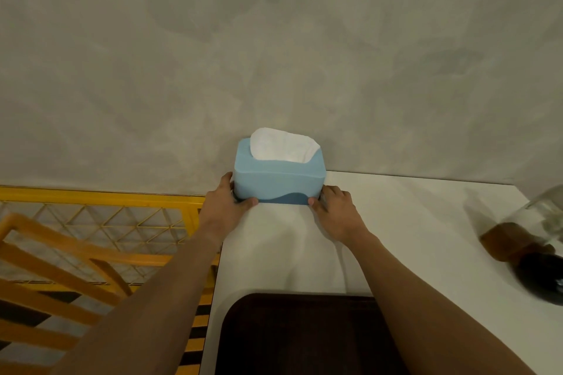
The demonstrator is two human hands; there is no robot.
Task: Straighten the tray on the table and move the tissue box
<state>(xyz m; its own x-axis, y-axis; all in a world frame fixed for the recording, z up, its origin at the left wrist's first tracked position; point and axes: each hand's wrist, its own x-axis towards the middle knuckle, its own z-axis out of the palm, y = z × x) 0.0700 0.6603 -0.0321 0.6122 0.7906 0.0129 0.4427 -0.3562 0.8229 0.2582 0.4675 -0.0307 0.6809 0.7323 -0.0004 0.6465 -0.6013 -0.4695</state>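
Note:
A light blue tissue box (278,179) with a darker blue base and a white tissue sticking out of its top stands at the far left corner of the white table (411,222), against the grey wall. My left hand (227,204) grips its left end and my right hand (333,210) grips its right end, thumbs on the front of the base. A dark brown tray (298,335) lies at the near edge of the table between my forearms, its sides parallel to the table edge.
A glass jar (530,240) with a dark lid lies blurred at the right edge of the table. A yellow wire-mesh rack (100,216) and a wooden chair frame (45,268) stand left of the table. The grey wall (274,39) rises straight behind the box.

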